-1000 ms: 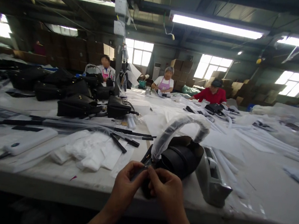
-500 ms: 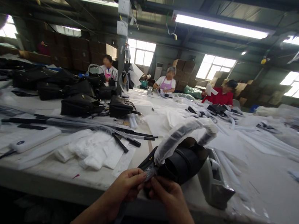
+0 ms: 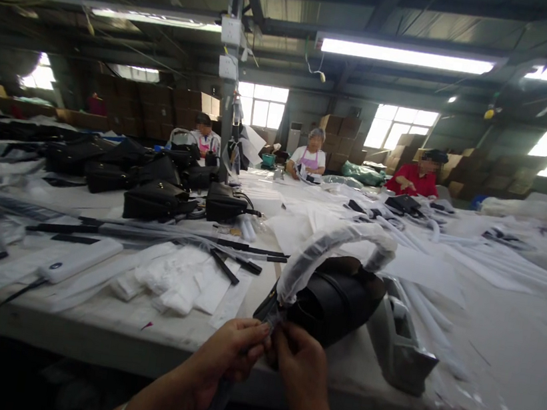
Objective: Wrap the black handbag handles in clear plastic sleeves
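A black handbag [image 3: 341, 301] lies on its side near the table's front edge. Its arched handle [image 3: 303, 263] is wrapped in whitish film. At the bag's near end, my left hand [image 3: 237, 351] pinches a strip of clear plastic film [image 3: 267, 328] by the handle's base; a loose tail of film hangs below the fingers. My right hand [image 3: 300, 363] is closed close beside it against the bag, and its fingertips hide what they grip. Touching or nearly touching the bag's right side stands a grey tape dispenser [image 3: 403, 350].
Left of the bag lie crumpled white wrapping [image 3: 177, 280], black straps [image 3: 225, 266] and a white corded device [image 3: 79, 260]. Several black handbags [image 3: 158, 200] crowd the table's left. White tubes and sheets [image 3: 416, 271] lie behind the dispenser. Three people work across the table beyond a post [image 3: 226, 105].
The view has shifted slightly, so the scene sits further right and lower. My right hand has turned more upright at the bag. The person in red has lowered a white sheet.
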Tool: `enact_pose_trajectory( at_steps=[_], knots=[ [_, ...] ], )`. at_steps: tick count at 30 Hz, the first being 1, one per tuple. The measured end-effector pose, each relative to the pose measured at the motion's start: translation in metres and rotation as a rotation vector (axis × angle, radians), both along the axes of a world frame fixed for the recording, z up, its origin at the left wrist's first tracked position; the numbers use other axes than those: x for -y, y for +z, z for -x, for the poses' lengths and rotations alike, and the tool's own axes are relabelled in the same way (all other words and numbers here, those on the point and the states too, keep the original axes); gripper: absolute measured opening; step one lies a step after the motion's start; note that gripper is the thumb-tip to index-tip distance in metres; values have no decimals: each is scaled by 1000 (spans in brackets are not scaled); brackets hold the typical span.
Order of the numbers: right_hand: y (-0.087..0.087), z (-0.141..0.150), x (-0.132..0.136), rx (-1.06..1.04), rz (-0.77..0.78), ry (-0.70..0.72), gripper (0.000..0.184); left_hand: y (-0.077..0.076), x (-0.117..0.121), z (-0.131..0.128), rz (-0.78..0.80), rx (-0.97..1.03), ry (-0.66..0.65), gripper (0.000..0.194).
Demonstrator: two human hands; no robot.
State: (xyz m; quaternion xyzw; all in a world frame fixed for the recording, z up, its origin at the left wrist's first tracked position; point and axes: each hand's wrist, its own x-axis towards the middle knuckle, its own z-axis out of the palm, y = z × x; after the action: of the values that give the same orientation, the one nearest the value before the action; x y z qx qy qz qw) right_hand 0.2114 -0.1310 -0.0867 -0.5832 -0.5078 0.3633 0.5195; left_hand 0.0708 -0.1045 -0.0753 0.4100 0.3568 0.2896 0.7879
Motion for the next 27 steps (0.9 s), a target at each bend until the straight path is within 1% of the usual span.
enact_pose_trajectory(
  at_steps=[6, 11, 14, 16, 17, 18, 20, 22, 23, 25, 27],
  knots=[
    [0, -1, 0, 33, 69, 14, 30, 2, -3, 5, 67, 63, -60, 30],
    [8, -5, -5, 120, 150, 0, 24, 1, 1, 1, 135, 97, -159, 31],
    [9, -7, -8, 121, 146, 0, 21, 0, 1, 0, 164, 127, -157, 30],
    [6, -8, -7, 53, 114, 14, 24, -1, -1, 0, 201, 179, -126, 28],
    [4, -9, -5, -33, 111, 51, 29, -3, -1, 1, 224, 212, -107, 26],
    [1, -9, -2, -162, 124, 110, 33, -4, -2, 2, 249, 248, -89, 24],
    [-4, -11, 5, -529, 214, 267, 36, -7, -3, 3, 321, 327, -73, 21],
    [-8, -14, 10, -912, 326, 436, 35, -10, -3, 4, 411, 423, -82, 19],
    [-10, -15, 11, -1063, 355, 509, 35, -11, -4, 3, 456, 471, -88, 18],
    [-14, -16, 6, -1262, 366, 638, 35, -13, -4, 3, 519, 546, -98, 19],
    [-18, -17, -3, -1374, 362, 731, 34, -13, -4, 3, 532, 580, -103, 21]
  ],
)
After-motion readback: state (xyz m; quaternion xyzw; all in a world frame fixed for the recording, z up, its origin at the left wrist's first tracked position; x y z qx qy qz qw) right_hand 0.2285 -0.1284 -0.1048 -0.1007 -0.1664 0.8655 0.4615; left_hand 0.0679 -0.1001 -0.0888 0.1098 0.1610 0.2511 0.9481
